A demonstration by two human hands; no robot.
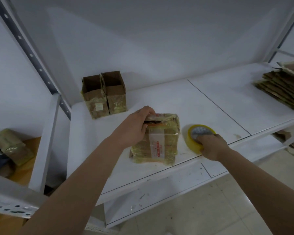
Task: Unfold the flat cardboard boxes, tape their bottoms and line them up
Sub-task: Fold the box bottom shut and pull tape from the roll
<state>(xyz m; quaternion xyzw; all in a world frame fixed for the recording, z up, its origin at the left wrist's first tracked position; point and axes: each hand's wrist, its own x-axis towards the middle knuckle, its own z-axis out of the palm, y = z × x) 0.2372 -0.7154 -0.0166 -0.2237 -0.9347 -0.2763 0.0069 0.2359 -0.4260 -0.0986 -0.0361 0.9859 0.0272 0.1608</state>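
Left hand: arm extended, fingers curled, gripping tape-wrapped brown cardboard box top edge. Right hand, at 3 o'clock: grasping yellow-rimmed clear tape roll.

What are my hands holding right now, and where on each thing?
The left hand grips the far top edge of the taped cardboard box on the shelf. The right hand grips the near rim of the tape roll.

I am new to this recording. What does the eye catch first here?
At the shelf's middle, the left hand grips the far edge of a tape-covered cardboard box, while the right hand grips a yellow tape roll beside it. Behind stand two open boxes; flat boxes are stacked far right.
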